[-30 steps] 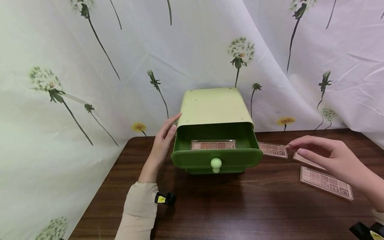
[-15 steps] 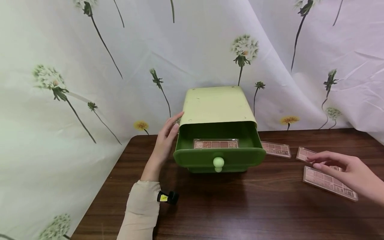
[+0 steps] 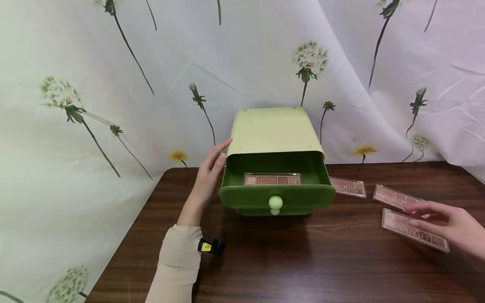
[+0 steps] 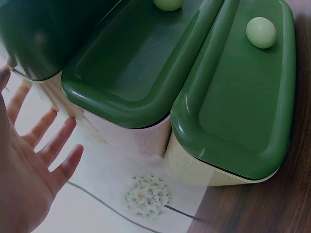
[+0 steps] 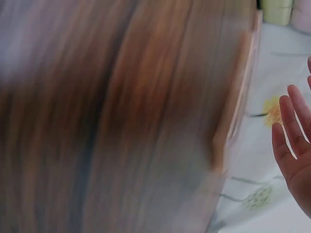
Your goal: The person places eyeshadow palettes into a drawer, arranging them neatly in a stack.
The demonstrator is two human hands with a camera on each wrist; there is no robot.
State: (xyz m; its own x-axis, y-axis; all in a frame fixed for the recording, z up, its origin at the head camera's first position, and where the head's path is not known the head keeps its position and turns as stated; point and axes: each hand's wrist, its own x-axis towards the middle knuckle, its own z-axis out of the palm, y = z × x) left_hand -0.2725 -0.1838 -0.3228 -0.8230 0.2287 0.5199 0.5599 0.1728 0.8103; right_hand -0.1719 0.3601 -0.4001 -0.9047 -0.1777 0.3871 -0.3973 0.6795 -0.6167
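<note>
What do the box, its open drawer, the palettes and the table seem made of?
Box: probably painted metal, possibly plastic; smooth, satiny cream top with thin, rounded edges.
Drawer: metal or plastic, unclear; even green surface, rounded rim.
Palettes: likely clear, shiny plastic cases; coloured pans show through.
Table: wood or wood-look laminate; dark streaky grain, soft sheen.

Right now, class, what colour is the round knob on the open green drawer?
Pale green; the round knob shows best in the head view.
</note>
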